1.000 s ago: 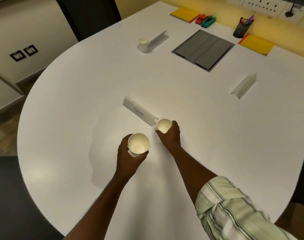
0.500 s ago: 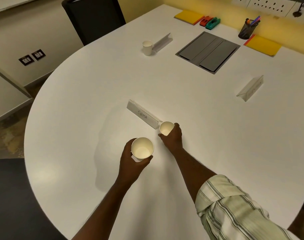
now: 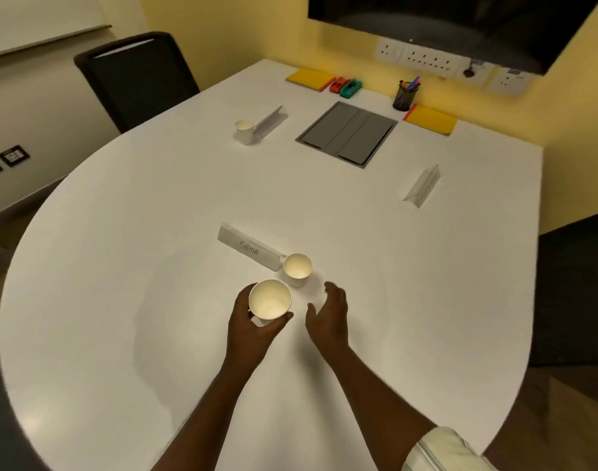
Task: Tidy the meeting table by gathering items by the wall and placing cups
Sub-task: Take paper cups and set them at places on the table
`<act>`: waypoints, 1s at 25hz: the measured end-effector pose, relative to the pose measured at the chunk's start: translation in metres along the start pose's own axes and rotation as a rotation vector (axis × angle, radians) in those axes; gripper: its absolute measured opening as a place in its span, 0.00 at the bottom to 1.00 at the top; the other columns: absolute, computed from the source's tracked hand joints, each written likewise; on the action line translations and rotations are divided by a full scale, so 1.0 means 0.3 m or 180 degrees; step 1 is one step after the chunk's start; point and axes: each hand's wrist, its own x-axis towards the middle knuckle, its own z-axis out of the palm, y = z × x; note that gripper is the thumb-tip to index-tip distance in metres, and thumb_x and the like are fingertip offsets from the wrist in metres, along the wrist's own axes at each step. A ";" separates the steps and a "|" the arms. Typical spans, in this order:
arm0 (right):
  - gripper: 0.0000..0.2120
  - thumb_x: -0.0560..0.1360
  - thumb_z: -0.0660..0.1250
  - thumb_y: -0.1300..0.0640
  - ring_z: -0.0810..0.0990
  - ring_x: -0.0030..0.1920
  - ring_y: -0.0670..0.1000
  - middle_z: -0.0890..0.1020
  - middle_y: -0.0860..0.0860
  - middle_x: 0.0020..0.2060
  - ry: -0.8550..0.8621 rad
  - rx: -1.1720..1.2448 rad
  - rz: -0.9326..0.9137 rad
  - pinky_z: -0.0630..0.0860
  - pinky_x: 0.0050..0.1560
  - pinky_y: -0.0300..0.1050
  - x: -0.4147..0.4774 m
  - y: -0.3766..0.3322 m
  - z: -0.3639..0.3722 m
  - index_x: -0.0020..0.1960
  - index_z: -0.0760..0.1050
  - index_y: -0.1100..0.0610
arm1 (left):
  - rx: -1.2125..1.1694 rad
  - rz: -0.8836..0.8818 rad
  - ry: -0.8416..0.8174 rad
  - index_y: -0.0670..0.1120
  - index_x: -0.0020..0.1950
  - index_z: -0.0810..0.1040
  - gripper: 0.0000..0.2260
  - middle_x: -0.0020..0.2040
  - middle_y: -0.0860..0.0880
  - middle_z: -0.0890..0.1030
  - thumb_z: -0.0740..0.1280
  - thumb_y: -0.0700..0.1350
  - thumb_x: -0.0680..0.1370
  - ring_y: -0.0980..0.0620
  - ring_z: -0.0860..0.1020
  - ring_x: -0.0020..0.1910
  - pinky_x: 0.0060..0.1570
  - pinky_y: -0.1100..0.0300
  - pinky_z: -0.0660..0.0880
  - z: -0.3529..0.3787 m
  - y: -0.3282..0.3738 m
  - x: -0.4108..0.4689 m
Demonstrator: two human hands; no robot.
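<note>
Guessing each name card gets a cup: placed cup (image 3: 297, 269) sits at the near card's (image 3: 251, 250) right end, far cup (image 3: 244, 131) at 11 o'clock. Right hand (image 3: 328, 317) loose and empty at its 5 o'clock; left hand (image 3: 250, 334) grips a spare cup (image 3: 269, 299), likely for the 2 o'clock card (image 3: 422, 186).

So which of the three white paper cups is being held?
The nearest white paper cup, gripped by the left hand; the middle cup and far cup stand untouched.
</note>
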 end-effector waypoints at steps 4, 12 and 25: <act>0.16 0.73 0.69 0.62 0.77 0.55 0.51 0.78 0.53 0.53 -0.0587 0.0128 -0.0208 0.73 0.56 0.39 -0.106 0.011 -0.095 0.61 0.72 0.60 | 0.0117 0.0412 -0.0353 0.61 0.55 0.69 0.30 0.53 0.66 0.74 0.80 0.42 0.62 0.70 0.72 0.55 0.48 0.80 0.67 0.021 0.045 -0.063; 0.29 0.66 0.74 0.54 0.74 0.56 0.32 0.75 0.31 0.54 -0.0321 0.0580 -0.0362 0.69 0.52 0.25 -0.405 -0.037 -0.290 0.64 0.69 0.44 | -0.0049 0.0401 -0.1028 0.52 0.62 0.72 0.29 0.57 0.55 0.75 0.79 0.43 0.64 0.57 0.74 0.57 0.51 0.66 0.72 0.067 0.104 -0.244; 0.43 0.64 0.73 0.53 0.77 0.55 0.42 0.75 0.37 0.56 0.0328 0.0934 -0.0141 0.74 0.53 0.34 -0.684 0.107 -0.637 0.74 0.56 0.47 | 0.0053 0.0482 -0.1588 0.48 0.59 0.74 0.29 0.56 0.48 0.78 0.79 0.42 0.61 0.49 0.77 0.56 0.54 0.51 0.77 0.273 0.293 -0.614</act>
